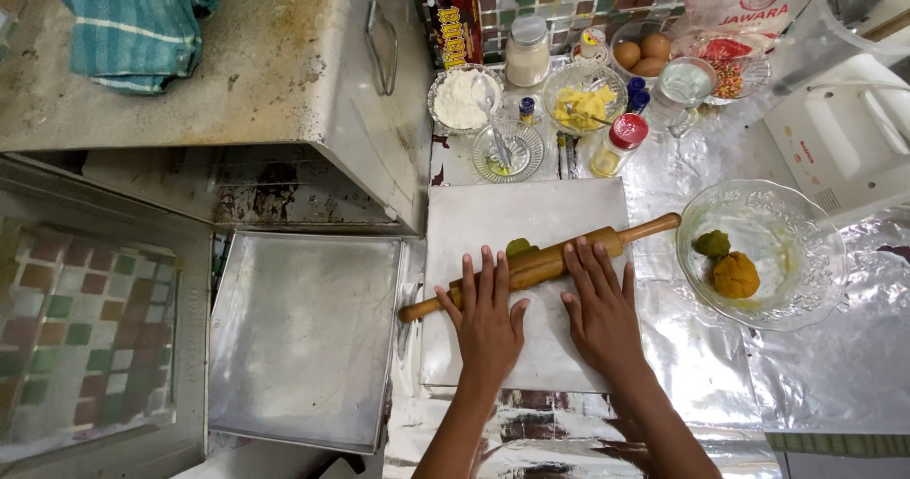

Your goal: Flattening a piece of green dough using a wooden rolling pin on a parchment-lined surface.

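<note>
While pressing flat on wooden rolling pin (540,264), left hand (487,316), right hand (600,304) fingers spread wide; green dough (518,248) beneath.

The rolling pin (540,266) is hiding most of the green dough (518,248), the fingers (488,275) are covering the pin's middle, and the top edge is cutting off the towel (133,19) and bag (749,0).
</note>
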